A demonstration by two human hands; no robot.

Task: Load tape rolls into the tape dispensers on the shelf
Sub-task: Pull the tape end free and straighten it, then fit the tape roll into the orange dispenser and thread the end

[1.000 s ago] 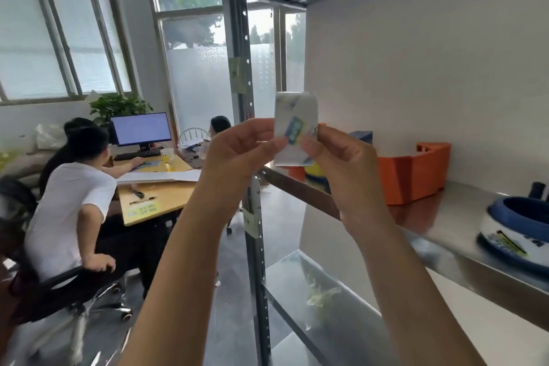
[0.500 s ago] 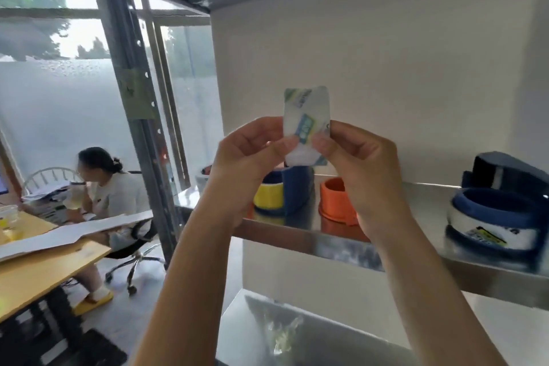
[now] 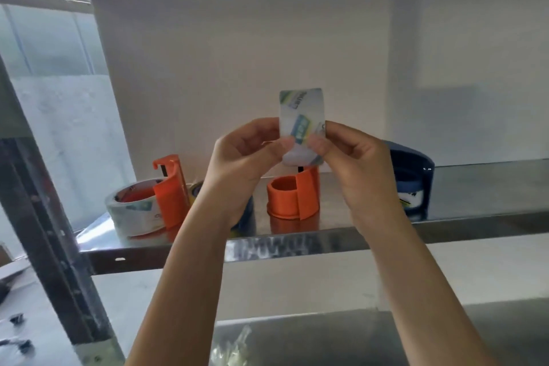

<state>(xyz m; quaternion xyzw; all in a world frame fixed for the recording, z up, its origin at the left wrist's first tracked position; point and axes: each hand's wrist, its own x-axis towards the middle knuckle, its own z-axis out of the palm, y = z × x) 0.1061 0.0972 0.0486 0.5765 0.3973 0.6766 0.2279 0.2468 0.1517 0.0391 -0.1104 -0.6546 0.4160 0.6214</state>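
Left hand point(image 3: 240, 163) and right hand point(image 3: 353, 160) both pinch the tape roll point(image 3: 301, 116) edge-on, before the empty orange dispenser point(image 3: 285, 197); looks light, rigid, slick-faced, best held by rims

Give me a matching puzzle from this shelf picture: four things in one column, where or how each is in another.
1. tape roll
2. left orange dispenser
3. middle orange dispenser
4. blue dispenser

A. stands empty on the shelf
B. farthest right on the shelf
C. pinched between left hand and right hand
D. has a roll loaded on it

Pairs: 1-C, 2-D, 3-A, 4-B.
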